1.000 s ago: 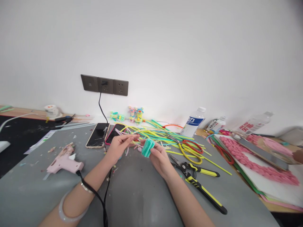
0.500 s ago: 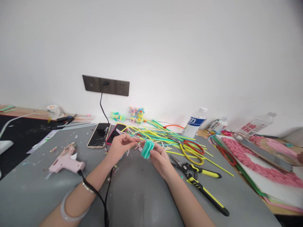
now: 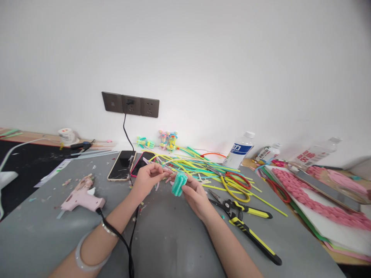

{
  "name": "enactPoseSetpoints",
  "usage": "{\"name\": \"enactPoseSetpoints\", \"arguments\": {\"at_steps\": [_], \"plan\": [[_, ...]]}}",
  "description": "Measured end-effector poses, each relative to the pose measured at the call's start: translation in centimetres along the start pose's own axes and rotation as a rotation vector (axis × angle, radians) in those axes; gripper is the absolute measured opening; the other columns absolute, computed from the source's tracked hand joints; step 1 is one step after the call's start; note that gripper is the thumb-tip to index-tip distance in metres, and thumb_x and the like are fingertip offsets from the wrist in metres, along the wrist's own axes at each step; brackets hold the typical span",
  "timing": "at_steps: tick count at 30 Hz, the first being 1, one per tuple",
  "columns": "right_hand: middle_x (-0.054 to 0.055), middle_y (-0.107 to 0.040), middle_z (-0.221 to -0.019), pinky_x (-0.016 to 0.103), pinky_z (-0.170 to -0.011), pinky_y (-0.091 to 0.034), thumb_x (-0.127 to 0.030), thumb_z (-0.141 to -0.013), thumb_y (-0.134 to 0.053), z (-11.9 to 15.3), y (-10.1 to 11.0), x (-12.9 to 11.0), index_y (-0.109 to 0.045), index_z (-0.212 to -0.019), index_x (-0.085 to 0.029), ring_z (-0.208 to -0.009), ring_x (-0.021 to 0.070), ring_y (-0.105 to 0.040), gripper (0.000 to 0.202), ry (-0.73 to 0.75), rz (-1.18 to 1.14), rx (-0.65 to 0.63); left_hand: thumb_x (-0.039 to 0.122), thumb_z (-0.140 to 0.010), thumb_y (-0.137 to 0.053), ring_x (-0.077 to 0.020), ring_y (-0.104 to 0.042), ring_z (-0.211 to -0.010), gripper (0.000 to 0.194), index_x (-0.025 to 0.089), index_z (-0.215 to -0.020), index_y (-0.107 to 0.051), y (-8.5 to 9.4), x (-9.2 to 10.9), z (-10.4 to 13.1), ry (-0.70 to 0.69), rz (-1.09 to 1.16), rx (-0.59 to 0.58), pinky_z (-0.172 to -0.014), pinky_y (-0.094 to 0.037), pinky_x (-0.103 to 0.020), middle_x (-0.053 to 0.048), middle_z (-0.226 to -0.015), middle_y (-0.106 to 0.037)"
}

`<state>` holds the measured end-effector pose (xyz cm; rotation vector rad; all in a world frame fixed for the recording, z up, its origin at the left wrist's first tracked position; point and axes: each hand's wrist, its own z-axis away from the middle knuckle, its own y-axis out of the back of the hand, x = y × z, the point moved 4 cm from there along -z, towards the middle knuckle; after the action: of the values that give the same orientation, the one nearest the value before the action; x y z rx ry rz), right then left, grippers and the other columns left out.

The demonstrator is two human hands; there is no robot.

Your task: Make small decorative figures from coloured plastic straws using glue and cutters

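Between the thumb and fingers of my right hand (image 3: 196,197) is a small teal bundle of fuzzy pipe cleaners (image 3: 179,184), held above the grey table mat. My left hand (image 3: 149,178) is closed in a pinch just left of the bundle, its fingertips pointing toward it. Whatever sits in that pinch is too small to make out. Behind both hands lies a loose pile of yellow, teal and pink pipe cleaners (image 3: 197,162). Pliers with yellow and black handles (image 3: 242,216) rest to the right of my right hand.
A pink glue gun (image 3: 82,199) lies at left, its black cord (image 3: 120,236) passing over my left forearm. Two phones (image 3: 121,166) lie behind my left hand. Scissors (image 3: 236,185), a water bottle (image 3: 238,150) and small pipe-cleaner figures (image 3: 168,141) are farther back.
The teal bundle has tilted slightly and shifted a little left and down in my right hand. My left hand keeps its pinch in nearly the same place.
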<state>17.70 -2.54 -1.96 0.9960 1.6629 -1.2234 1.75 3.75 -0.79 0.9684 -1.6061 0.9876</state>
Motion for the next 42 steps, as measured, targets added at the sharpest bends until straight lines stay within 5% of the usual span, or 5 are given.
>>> {"name": "enactPoseSetpoints", "arguments": {"at_steps": [20,29,33,37,42], "plan": [[0.008,-0.073,-0.11,0.039,-0.086,-0.05,-0.045,-0.078,-0.075,0.0,-0.1,-0.1,-0.072,-0.107,-0.023,-0.105,0.0285,-0.064,0.036,0.004,0.016,-0.009,0.039,-0.072,-0.078,-0.026,-0.074,-0.078,0.024,0.017,-0.081,-0.08,0.1,0.2,0.5,-0.001,-0.16,0.008,-0.077,-0.058,-0.036,-0.008,-0.084,-0.08],[0.007,-0.067,-0.121,0.037,-0.085,-0.051,-0.043,-0.079,-0.075,-0.2,0.2,0.2,-0.069,-0.115,-0.025,-0.103,0.0265,-0.064,0.04,0.06,0.081,0.034,0.044,-0.086,-0.062,-0.0224,-0.068,-0.088,0.039,0.019,-0.057,-0.066,-0.4,0.3,0.1,-0.157,-0.376,-0.088,-0.08,-0.054,-0.03,-0.007,-0.086,-0.073],[0.007,-0.062,-0.129,0.038,-0.089,-0.05,-0.042,-0.08,-0.074,-0.2,0.3,0.3,-0.068,-0.116,-0.026,-0.107,0.027,-0.062,0.039,0.073,0.095,0.041,0.038,-0.084,-0.065,-0.0226,-0.066,-0.098,0.02,0.02,-0.092,-0.07,-1.4,0.5,0.4,-0.112,-0.238,-0.16,-0.083,-0.055,-0.031,-0.009,-0.108,-0.071],[0.008,-0.059,-0.133,0.042,-0.1,-0.045,-0.043,-0.08,-0.073,-0.2,0.5,0.0,-0.07,-0.105,-0.025,-0.124,0.0302,-0.052,0.031,0.109,0.119,0.072,0.043,-0.088,-0.061,-0.0258,-0.063,-0.113,0.031,0.022,-0.108,-0.07,-1.8,0.4,0.8,-0.015,-0.086,-0.258,-0.096,-0.052,-0.036,-0.01,-0.123,-0.068],[0.008,-0.06,-0.133,0.044,-0.11,-0.035,-0.045,-0.079,-0.073,-0.1,0.7,-0.5,-0.07,-0.095,-0.024,-0.136,0.0307,-0.042,0.026,0.153,0.213,0.049,0.037,-0.073,-0.08,-0.0302,-0.061,-0.12,0.049,0.022,-0.119,-0.069,-1.7,-0.4,1.0,-0.001,-0.162,-0.385,-0.105,-0.046,-0.042,-0.012,-0.127,-0.067]]}}
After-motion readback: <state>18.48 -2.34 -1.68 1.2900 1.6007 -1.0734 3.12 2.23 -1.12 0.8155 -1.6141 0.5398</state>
